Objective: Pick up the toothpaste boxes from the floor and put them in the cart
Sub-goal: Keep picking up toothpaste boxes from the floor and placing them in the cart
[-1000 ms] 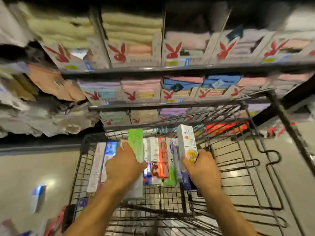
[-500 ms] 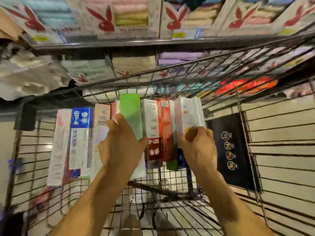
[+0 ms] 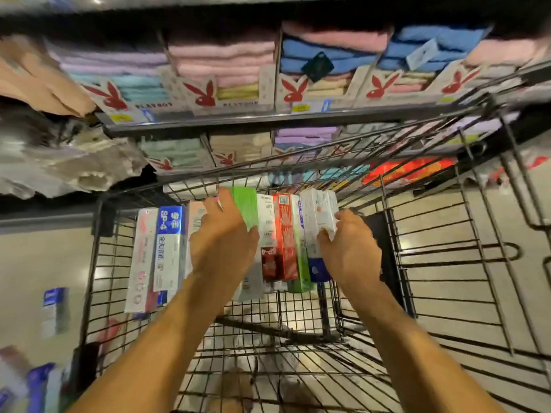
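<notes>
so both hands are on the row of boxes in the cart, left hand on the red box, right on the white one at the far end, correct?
Not quite. In the head view the left hand grips the green box, not the red box, which stands untouched between the hands. The rest holds: the right hand is on the white box at the row's end, inside the cart.

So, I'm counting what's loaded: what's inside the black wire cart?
The black wire cart holds a row of upright toothpaste boxes and a black panel. Both hands hide several boxes, so no exact count.
</notes>
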### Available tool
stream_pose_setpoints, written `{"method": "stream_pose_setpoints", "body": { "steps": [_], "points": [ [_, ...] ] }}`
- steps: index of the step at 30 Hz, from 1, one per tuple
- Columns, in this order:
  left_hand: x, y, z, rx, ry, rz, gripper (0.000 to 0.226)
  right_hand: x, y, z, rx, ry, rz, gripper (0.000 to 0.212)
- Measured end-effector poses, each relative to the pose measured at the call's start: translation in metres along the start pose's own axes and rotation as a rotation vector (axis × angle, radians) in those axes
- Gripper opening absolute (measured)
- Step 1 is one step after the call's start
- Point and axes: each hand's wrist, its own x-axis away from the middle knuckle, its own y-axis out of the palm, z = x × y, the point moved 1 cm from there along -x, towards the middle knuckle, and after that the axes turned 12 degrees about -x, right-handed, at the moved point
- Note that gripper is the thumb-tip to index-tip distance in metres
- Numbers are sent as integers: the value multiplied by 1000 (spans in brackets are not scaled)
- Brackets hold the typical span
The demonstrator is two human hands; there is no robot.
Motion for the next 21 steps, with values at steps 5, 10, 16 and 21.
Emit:
{"method": "stream_pose_setpoints", "body": {
  "steps": [5,10,16,21],
  "points": [
    [20,-145,-12,-86,73,-5,51,32,-129,-71,83,-212,30,39],
    [56,-275,-24,-225,129,90,54,71,-252,-137,194,-368,98,47],
    [101,-386,-57,-242,59,194,59,116,-352,-208,243,-524,173,60],
    [151,-421,-114,-209,-99,207,62,163,-357,-276,239,-709,110,62]
  ]
}}
